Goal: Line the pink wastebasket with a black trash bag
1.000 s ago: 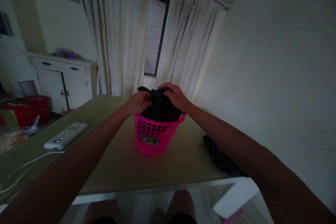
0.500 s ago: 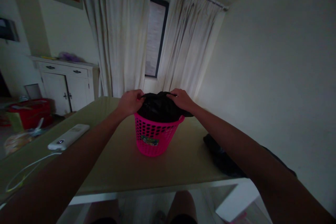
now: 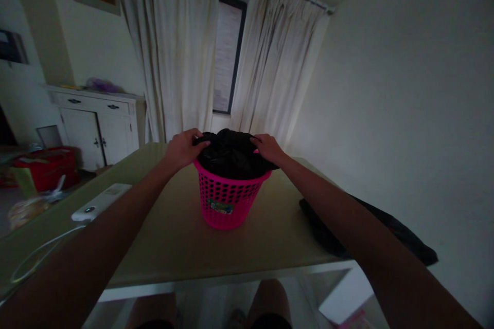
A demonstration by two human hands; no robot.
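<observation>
A pink plastic basket (image 3: 227,205) with round holes and a small label stands upright on the table. Black plastic bag (image 3: 233,157) material bulges out of its mouth and hangs over part of the rim. My left hand (image 3: 183,149) pinches the bag's edge at the left side of the rim. On the right side, my right hand (image 3: 269,148) grips the bag between thumb and fingers. What lies inside the basket is hidden by the bag.
More black plastic (image 3: 389,226) lies at the table's right, partly behind my right forearm. A white power strip (image 3: 101,202) with a cable rests at left on the greenish tabletop (image 3: 177,247). Beyond are a white cabinet (image 3: 96,126) and a red bag (image 3: 50,167) on the floor.
My left hand has moved a little left and outward with the bag's edge, spreading the bag wider over the basket. My right hand has shifted only slightly.
</observation>
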